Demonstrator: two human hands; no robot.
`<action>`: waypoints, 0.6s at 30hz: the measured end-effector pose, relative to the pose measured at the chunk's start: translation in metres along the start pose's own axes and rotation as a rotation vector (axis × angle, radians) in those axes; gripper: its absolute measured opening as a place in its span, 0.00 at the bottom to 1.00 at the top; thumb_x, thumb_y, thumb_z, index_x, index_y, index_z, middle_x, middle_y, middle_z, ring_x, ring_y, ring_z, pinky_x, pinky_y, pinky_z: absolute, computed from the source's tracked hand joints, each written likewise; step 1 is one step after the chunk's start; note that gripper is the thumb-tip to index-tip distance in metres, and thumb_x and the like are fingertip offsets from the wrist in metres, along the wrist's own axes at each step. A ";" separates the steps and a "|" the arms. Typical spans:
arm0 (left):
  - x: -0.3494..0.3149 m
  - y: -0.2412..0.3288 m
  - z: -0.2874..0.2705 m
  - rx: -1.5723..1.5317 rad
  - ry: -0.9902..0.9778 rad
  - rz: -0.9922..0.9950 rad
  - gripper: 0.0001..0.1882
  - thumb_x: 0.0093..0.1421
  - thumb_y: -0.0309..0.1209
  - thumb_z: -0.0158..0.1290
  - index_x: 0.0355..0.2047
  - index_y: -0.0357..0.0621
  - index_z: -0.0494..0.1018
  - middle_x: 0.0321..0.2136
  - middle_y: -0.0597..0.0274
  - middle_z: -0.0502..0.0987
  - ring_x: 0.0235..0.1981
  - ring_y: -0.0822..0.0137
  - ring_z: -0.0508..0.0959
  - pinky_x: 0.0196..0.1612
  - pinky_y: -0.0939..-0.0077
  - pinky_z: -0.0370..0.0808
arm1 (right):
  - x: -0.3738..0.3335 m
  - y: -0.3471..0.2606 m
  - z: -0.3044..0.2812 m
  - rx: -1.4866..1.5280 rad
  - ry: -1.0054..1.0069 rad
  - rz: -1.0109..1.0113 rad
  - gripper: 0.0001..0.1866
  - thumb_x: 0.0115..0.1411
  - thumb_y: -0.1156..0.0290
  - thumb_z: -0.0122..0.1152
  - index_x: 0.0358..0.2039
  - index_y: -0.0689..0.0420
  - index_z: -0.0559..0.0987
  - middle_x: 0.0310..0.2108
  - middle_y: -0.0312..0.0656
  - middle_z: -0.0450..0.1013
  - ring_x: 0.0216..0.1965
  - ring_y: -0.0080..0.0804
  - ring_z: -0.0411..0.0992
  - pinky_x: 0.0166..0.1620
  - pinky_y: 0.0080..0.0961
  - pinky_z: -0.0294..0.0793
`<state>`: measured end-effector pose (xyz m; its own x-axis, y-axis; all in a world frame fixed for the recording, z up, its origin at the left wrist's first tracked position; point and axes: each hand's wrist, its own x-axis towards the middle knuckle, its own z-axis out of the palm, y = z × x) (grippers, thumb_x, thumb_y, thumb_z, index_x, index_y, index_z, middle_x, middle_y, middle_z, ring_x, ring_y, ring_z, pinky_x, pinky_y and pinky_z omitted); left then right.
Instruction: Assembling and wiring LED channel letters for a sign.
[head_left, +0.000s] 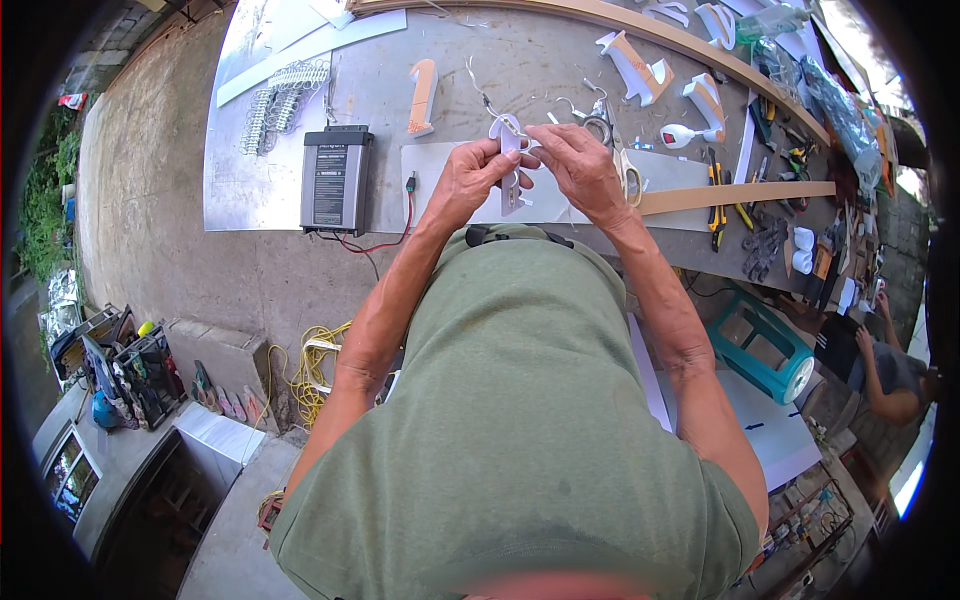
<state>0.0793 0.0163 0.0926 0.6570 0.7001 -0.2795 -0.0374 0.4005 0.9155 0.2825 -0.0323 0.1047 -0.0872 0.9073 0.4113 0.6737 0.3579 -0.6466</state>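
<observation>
My left hand (472,178) is closed on a small pale, numeral-shaped piece (510,195), held upright over the table edge. Several small LED modules joined by thin wire seem to sit along its inner face. Loose wire (484,98) trails from its top toward the table. At the piece's right side my right hand (582,168) is closed, thumb and fingers pinched on the LED module string (531,143); the fingers partly hide it. Just beyond this hand lie scissors (600,122) and more loose LED modules (570,107).
On the metal-topped table are a grey power supply (337,180) with red and black leads, strung LED modules (285,100), and an orange-faced numeral piece (422,97). Similar pieces (640,70), cutters (715,200) and long strips lie right. A teal stool (765,345) and another person (890,365) are at right.
</observation>
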 end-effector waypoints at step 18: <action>0.000 -0.008 0.012 0.335 0.116 0.087 0.14 0.71 0.34 0.51 0.46 0.34 0.78 0.32 0.60 0.84 0.32 0.74 0.81 0.35 0.75 0.77 | -0.006 -0.007 0.008 0.237 -0.057 0.295 0.08 0.62 0.74 0.64 0.40 0.62 0.81 0.29 0.44 0.79 0.31 0.34 0.79 0.34 0.30 0.77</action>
<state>0.0885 0.0060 0.0890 0.5719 0.7931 -0.2097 0.1721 0.1339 0.9759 0.2730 -0.0386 0.1017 0.0399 0.9873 0.1535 0.4885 0.1147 -0.8650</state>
